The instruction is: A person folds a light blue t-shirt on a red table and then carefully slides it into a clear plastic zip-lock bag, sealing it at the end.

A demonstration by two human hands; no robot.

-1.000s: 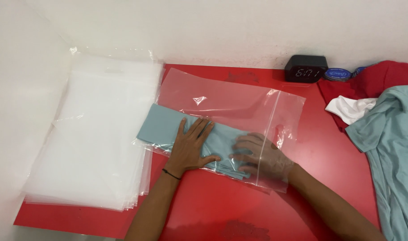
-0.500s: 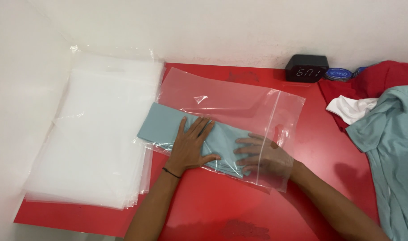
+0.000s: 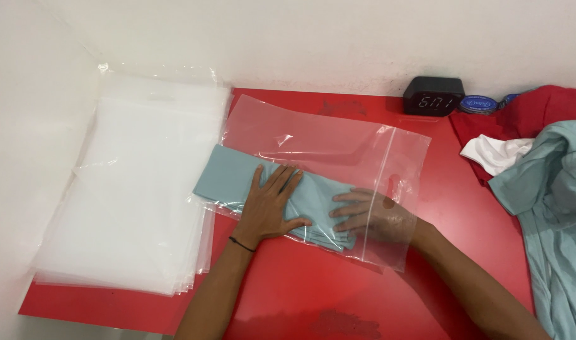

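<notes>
Your left hand (image 3: pixel 270 208) lies flat, fingers spread, on the folded pale teal cloth (image 3: pixel 237 179) at mid-frame, gripping nothing. Your right hand (image 3: pixel 373 217) is inside the clear plastic zip bag (image 3: pixel 338 141), fingers loosely open against the cloth's right end. The cloth's right part sits in the bag; its left end still sticks out toward the stack of clear bags (image 3: pixel 136 189). Keep the left palm pressing so the fold holds, and keep the bag's mouth flat on the red table (image 3: pixel 451 208).
</notes>
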